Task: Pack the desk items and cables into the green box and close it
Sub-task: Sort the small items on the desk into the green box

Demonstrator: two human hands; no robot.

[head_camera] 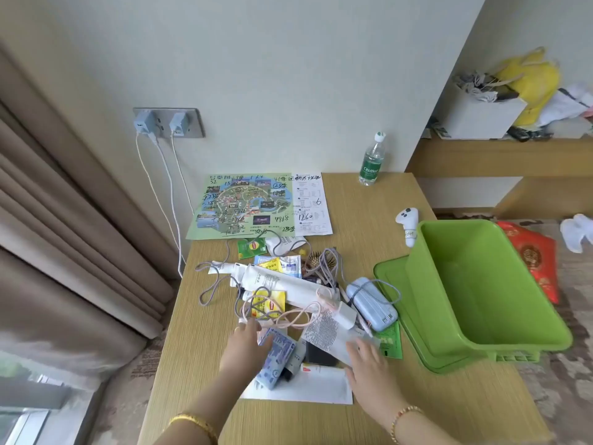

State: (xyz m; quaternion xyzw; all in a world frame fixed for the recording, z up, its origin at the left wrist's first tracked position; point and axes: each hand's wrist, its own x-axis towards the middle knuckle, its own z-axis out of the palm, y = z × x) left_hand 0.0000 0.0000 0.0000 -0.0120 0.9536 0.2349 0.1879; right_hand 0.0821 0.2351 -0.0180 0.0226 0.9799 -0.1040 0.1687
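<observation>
The green box (481, 284) stands open and empty at the desk's right edge, on its flat green lid (390, 274). A heap of items lies mid-desk: a white tube (288, 284), a pale blue power bank (372, 300), a pink cable (288, 316), a grey cable (218, 284), yellow tea sachets (269, 303) and a printed leaflet (324, 329). My left hand (245, 345) rests with relaxed fingers beside a blue patterned packet (276, 358). My right hand (365, 361) lies flat on the leaflet's near corner.
A map sheet (244, 207) and a white form (311, 203) lie at the desk's back. A water bottle (372, 162) stands by the wall. A white controller (408, 226) sits behind the box. Two chargers (160, 123) are plugged into the wall socket. A curtain hangs at the left.
</observation>
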